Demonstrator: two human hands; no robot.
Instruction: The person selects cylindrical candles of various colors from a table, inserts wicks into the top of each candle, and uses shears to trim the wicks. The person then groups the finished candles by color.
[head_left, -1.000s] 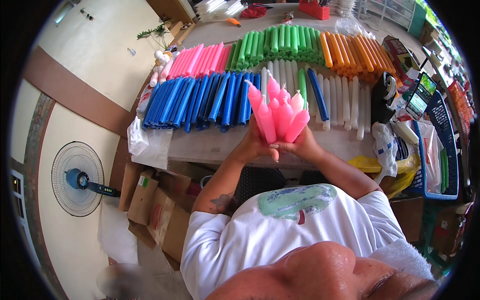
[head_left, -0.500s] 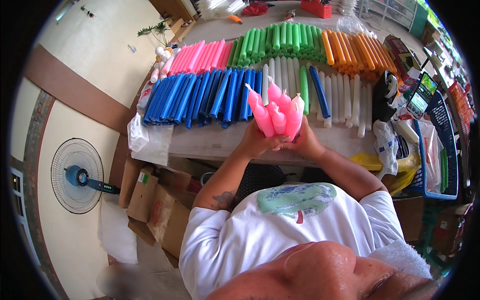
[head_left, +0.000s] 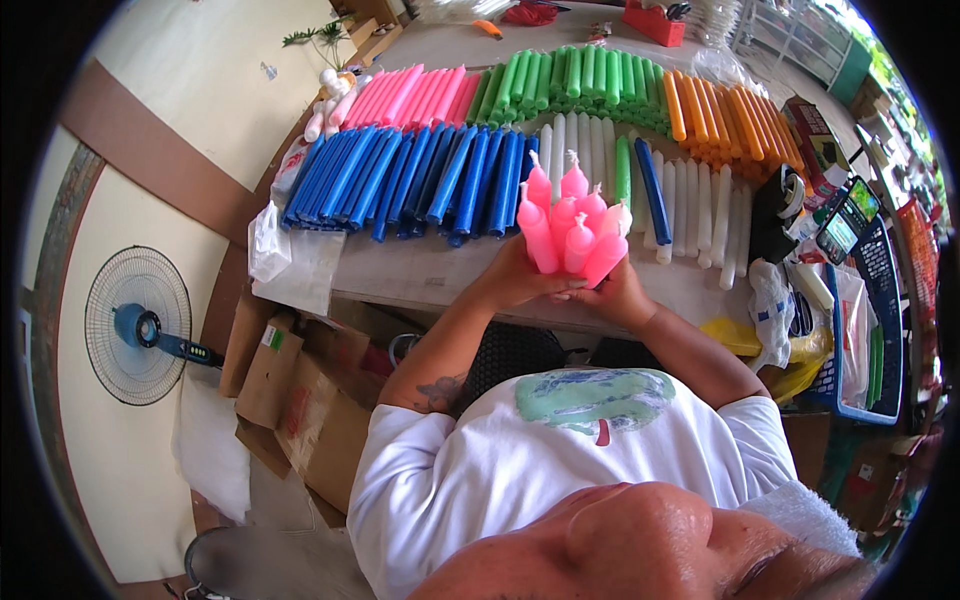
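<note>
Left hand (head_left: 515,278) and right hand (head_left: 622,300) jointly clasp a bundle of pink candles (head_left: 565,230), already gathered, above the pale table's (head_left: 420,278) near edge. Still loose: blue candles (head_left: 385,180) on the table's left, white candles (head_left: 692,205) on its right. A fan (head_left: 140,328) stands beyond its left; a blue basket (head_left: 884,290), its right.

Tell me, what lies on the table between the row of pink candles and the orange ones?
Green candles, piled in layers, lie between the pink row and the orange candles; the head view shows this.
</note>
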